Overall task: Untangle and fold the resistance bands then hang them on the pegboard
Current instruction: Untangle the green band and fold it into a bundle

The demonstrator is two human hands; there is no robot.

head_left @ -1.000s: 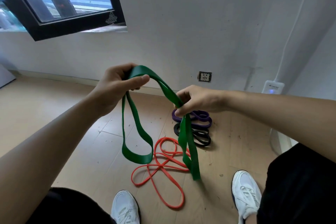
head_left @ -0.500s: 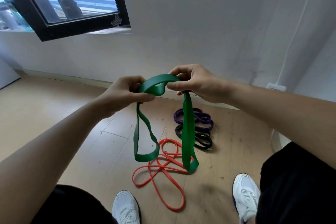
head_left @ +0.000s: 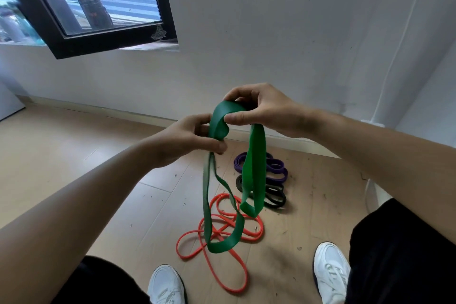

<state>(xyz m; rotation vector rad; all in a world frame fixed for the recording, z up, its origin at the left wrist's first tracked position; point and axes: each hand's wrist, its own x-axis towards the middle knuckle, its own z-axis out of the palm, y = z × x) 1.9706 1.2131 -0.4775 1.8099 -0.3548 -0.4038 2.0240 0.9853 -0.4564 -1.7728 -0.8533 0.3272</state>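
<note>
Head cam: my left hand (head_left: pixel 191 140) and my right hand (head_left: pixel 261 110) both pinch the green band (head_left: pixel 254 168) at chest height, close together, thumbs against fingers on the folded top. Two loops hang down from the grip, the longer one under the left, the shorter under the right. Below on the wood floor (head_left: pixel 74 155): orange band (head_left: pixel 214 252) in tangled loops, black band (head_left: pixel 274 195) and purple band (head_left: pixel 276 168) coiled just beyond it, touching each other. My white shoes (head_left: pixel 330 271) at the bottom edge.
</note>
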